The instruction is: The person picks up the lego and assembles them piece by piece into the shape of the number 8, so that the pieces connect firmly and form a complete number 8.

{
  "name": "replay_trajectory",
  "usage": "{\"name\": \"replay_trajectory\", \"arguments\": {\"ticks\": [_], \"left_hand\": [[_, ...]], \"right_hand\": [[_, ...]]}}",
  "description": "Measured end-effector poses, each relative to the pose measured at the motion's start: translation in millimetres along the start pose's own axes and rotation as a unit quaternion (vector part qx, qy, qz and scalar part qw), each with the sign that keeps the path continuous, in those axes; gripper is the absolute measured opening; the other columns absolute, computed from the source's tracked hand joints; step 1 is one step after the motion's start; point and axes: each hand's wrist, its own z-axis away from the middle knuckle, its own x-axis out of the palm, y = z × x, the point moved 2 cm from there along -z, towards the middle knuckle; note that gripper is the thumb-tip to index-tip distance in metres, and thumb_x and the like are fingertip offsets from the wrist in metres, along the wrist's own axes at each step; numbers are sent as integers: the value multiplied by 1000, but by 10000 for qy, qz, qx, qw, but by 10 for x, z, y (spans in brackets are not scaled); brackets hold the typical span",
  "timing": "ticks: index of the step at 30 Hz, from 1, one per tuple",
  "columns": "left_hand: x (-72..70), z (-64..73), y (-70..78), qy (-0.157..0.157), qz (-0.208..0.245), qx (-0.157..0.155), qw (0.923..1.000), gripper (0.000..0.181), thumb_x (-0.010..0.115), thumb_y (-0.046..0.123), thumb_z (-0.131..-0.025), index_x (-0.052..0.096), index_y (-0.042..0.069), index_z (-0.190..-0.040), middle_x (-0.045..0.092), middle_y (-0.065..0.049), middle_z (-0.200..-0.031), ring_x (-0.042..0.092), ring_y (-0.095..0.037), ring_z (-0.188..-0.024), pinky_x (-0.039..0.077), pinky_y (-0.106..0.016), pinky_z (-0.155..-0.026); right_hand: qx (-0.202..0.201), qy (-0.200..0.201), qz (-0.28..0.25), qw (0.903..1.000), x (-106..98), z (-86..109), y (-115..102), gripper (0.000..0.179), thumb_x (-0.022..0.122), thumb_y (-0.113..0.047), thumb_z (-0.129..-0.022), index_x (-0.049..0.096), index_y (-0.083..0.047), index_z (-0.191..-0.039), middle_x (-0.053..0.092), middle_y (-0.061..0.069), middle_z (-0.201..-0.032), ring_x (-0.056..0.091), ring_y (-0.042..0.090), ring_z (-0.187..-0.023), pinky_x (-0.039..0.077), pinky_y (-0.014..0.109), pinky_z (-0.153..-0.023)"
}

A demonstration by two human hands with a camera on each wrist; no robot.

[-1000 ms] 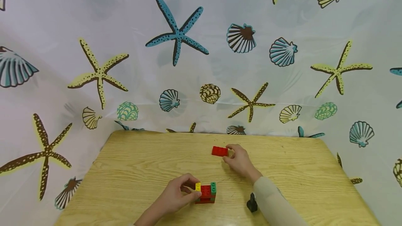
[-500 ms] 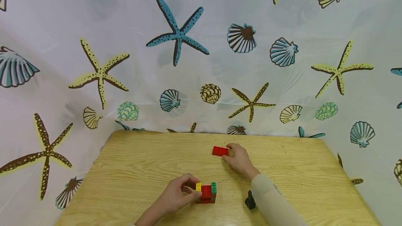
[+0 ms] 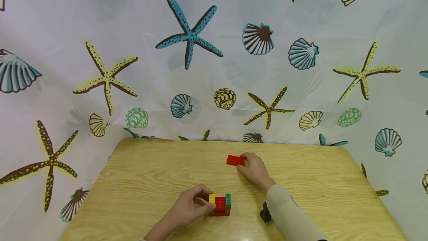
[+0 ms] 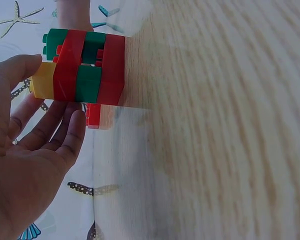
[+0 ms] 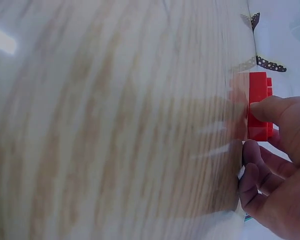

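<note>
On the near part of the table stands a small toy brick structure (image 3: 220,205) of stacked red and green bricks. A yellow brick (image 4: 43,80) sits on its top left, a green brick (image 3: 228,200) on its top right. My left hand (image 3: 190,206) pinches the yellow brick between thumb and index finger; the other fingers lie spread beside the structure in the left wrist view. Farther back, a loose red brick (image 3: 233,160) lies on the tabletop, studs up. Thumb and fingers of my right hand (image 3: 255,169) pinch its right end, the thumb (image 5: 265,109) on the near side.
A small black object (image 3: 265,213) stands on the wooden table (image 3: 150,170) close to the right sleeve (image 3: 287,211). Patterned cloth (image 3: 143,47) with starfish and shells hangs along the table's back and sides.
My right thumb has come in against the red brick, and the right forearm has shifted slightly left. The black object appears a little further left; my left hand holds still.
</note>
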Motion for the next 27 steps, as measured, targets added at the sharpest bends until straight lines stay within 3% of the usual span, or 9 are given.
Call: {"name": "replay_trajectory", "arguments": {"ticks": [11, 15, 19, 27], "left_hand": [[28, 15, -8, 101, -93, 55, 9999, 31, 78, 27, -97, 70, 9, -121, 73, -5, -116, 70, -16, -105, 58, -23, -85], [34, 37, -7, 158, -200, 295, 9992, 33, 77, 29, -98, 69, 8, -123, 73, -4, -115, 70, -16, -104, 59, -25, -86], [37, 54, -10, 162, -234, 471, 9985, 34, 76, 29, -99, 68, 7, -124, 73, -5, -115, 71, -15, -102, 59, -27, -87], [39, 51, -10, 150, -199, 438, 9987, 32, 77, 27, -99, 68, 9, -124, 73, -7, -116, 70, -16, -101, 59, -26, -88]], "right_hand": [[123, 68, -241, 9996, 1, 27, 19, 37, 75, -16, -95, 69, 1, -127, 71, 18, -127, 67, 35, -118, 53, 51, -105], [215, -16, -440, 9988, -15, 44, 15, 36, 76, -16, -95, 69, -1, -126, 72, 15, -123, 66, 25, -90, 56, 40, -84], [285, -136, -742, 9967, -52, 88, 2, 34, 76, -14, -95, 68, -1, -126, 73, 13, -110, 53, 15, -66, 45, 29, -62], [166, -222, -859, 9959, -138, 194, -77, 33, 78, -13, -95, 69, -3, -125, 72, 12, -122, 56, 12, -71, 48, 27, -64]]}}
